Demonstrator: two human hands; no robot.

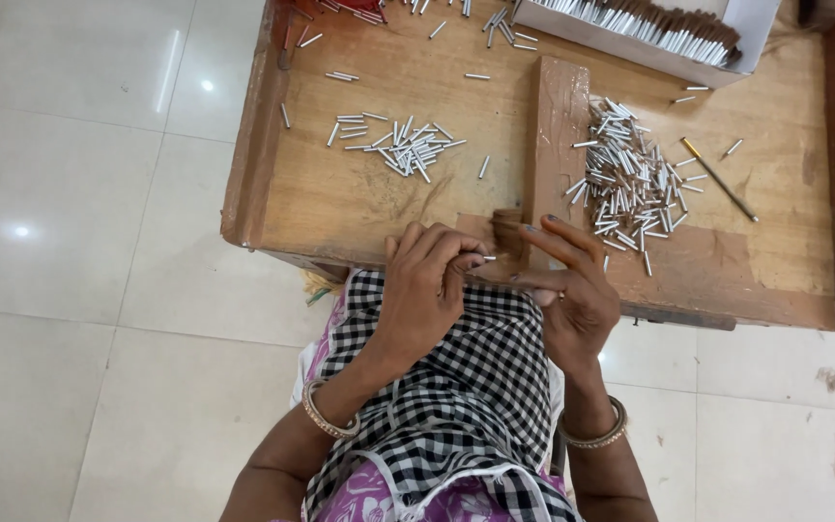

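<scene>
— The small silver tube (483, 257), where is it?

— Pinched between the fingers (456, 259) of my left hand (424, 290), at the near edge of the tabletop (359, 193), just over my checked apron (466, 387). I hold it sideways, tip pointing to the right, so my other hand can meet it.

— And your right hand?

— My right hand (567, 285) sits just beside it, fingers loosely spread and a little curled, the longest one resting against the upright wooden strip (555, 135). I cannot tell whether it grips anything; its fingertips lie close to the tube's end.

— Why so near your body?

— I would say it steadies the work: both wrists hang off the table's edge, above my lap, so the small piece is held close under my eyes.

— What lies about you?

— The wooden strip divides the top. To its right is a dense heap of silver tubes (625, 179), within easy reach of my right hand. To its left is a smaller, looser pile of tubes (403, 145), well apart from the heap. A thin yellow-tipped stick (717, 179) lies beyond the heap, and a white box (649, 34) packed with tubes stands at the far edge.
</scene>
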